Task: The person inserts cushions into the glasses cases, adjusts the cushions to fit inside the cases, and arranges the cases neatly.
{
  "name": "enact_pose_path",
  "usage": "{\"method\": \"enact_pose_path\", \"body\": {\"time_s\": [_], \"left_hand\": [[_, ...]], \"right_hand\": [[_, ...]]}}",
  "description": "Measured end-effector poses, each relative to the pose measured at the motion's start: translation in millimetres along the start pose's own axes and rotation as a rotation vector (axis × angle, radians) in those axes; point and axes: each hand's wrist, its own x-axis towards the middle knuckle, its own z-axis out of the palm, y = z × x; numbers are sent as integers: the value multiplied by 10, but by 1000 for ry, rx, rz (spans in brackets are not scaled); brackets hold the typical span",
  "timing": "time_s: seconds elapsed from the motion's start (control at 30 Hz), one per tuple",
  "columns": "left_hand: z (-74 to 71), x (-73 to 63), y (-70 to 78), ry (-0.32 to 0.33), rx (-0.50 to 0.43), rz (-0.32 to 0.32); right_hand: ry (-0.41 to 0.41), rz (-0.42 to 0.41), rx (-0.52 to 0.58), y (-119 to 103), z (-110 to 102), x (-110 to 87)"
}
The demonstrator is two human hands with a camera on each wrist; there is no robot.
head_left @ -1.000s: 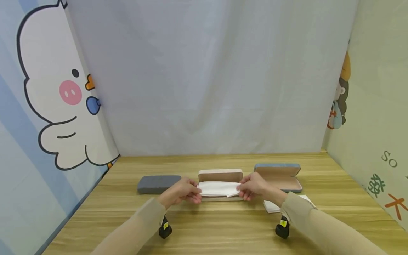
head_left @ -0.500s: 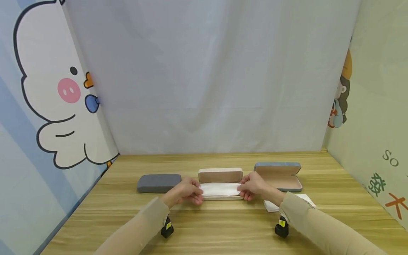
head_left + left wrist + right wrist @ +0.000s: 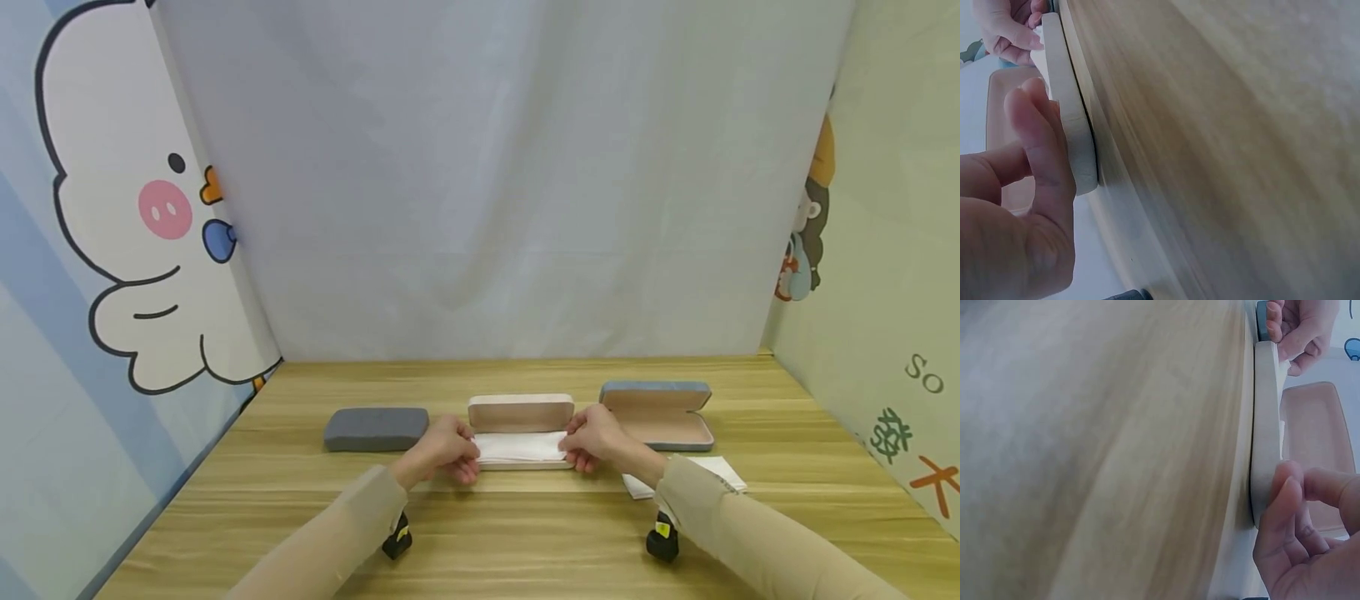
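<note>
Pinching cloth, apparently: left hand, right hand | at white case edges | table extends nearside

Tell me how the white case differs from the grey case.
The white case stands open; the grey case is shut. The white case shows its pinkish lining, the grey case only its outside. A white cloth lies over the white case's base, while the grey case's contents are hidden. Both rest on the wooden table.
</note>
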Motion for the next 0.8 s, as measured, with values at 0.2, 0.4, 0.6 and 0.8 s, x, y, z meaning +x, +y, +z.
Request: {"method": "enact_pose_path", "body": {"time_s": [0.2,0.4,0.6,0.8], "left_hand": [[35,-4,2,45,62,11],[50,-6,0,54,66,3],[66,-12,5,59,85,9],[67,-23,9,42,124,-12]], "right_hand": [[26,-5,-12,8,14,4],[42,-14,-18,0,27,-9],[35,-44,-28,2,29,-13],[36,-107,-92,73,33,2]]}}
